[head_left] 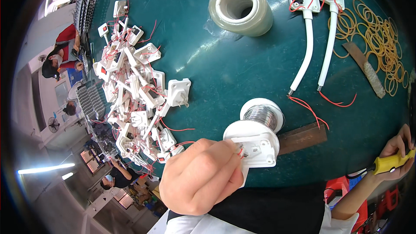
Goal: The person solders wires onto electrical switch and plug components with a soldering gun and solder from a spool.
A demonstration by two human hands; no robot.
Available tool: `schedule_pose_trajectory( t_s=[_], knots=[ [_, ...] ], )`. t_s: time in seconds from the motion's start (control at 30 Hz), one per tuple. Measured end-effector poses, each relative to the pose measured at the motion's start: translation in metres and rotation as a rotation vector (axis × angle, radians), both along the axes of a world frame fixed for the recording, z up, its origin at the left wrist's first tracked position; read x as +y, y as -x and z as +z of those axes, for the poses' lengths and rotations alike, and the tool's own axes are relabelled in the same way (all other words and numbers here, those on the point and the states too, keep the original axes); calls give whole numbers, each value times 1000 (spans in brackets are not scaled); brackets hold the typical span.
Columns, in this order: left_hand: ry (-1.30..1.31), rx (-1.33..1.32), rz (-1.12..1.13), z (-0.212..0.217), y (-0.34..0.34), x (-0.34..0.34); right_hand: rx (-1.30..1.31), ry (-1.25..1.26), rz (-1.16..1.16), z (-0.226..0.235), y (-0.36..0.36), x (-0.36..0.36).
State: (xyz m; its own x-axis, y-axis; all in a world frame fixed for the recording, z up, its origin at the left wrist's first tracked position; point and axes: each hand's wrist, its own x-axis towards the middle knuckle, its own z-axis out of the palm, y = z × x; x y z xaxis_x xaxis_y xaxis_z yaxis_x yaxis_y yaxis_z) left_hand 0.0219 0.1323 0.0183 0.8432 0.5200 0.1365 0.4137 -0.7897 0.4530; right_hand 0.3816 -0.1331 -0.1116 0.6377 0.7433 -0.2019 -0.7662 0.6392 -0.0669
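Observation:
My left hand (203, 175) is closed around a small white plastic plug housing (260, 153), whose inner side faces up. Its fingertips pinch a short red wire (240, 150) against the metal contacts inside. Right behind the housing, a white spool of silvery solder wire (262, 116) lies tilted on the table. At the right edge, my right hand (401, 147) grips the yellow handle of a soldering iron (388, 163), well apart from the housing. The iron's tip cannot be made out.
White housings with red wires (134, 86) are heaped at left. A tape roll (240, 8) stands at the back, near two wired white stems (305, 52). Rubber bands (377, 39), a worn strip (366, 69) and a brown bar (303, 138) lie right. People (119, 175) work beyond.

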Motion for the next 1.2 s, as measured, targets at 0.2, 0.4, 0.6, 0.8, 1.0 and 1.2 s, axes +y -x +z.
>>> schedule_pose_trajectory(
  t_s=[0.2, 0.4, 0.6, 0.8, 1.0, 1.2],
  knots=[
    [37, 22, -9, 3, -1, 0, -17, 5, -4, 0, 0, 3],
    [49, 38, -6, 3, -1, 0, -35, 7, -8, 2, 4, 13],
    [66, 87, 4, 8, -2, 0, -54, 7, -9, 2, 1, 13],
    [58, 63, 7, 6, -1, -1, -73, 8, -8, 7, 7, 24],
    [56, 55, 10, 5, -2, -1, -93, 10, -9, 11, 10, 33],
    [50, 50, 2, 4, 0, -1, -107, 11, -9, 14, 15, 43]
  ],
)
